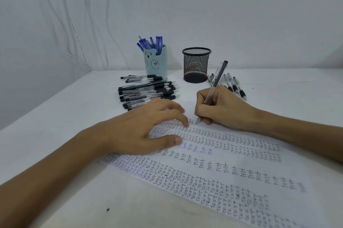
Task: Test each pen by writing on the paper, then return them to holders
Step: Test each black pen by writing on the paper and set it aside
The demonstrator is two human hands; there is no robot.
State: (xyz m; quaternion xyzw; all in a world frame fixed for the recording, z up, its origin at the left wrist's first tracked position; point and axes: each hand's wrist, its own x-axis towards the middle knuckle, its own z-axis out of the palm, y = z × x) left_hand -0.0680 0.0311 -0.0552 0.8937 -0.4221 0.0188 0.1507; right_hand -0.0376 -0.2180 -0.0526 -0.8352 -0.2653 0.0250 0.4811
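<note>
Fingers of our left hand (141, 127) lie spread and nearly straight, in front of the mesh cup (196, 65) and to its left. Their tips press on the paper (222, 168) and grasp nothing. We judge this is to keep the sheet from sliding under the strokes. The one sheet lies on the table (55, 116) in front of the mesh cup, with rows of "TEST" across it.

Just left of the mesh cup, and a little nearer us, is the pile (148, 92) of black pens. They lie flat and side by side, probably so they are easy to reach. They overlap too much for an exact count, though there are well over a dozen.

Behind the pile and left of the mesh cup stands the bear cup (156, 62). It holds the blue pens (150, 44) upright, about eight of them, seemingly already returned. That makes two holders, and we see no pens standing in the mesh cup.

In front of the mesh cup and slightly right, our right hand (222, 109) pinches one pen (216, 81) in a writing grip. The tip is at the paper's far edge and the barrel leans back toward the cup, so a test is under way. Just right of the mesh cup, a row (232, 84) of roughly six black pens lies on the table, partly hidden behind that hand. We cannot tell whether these are tested.
</note>
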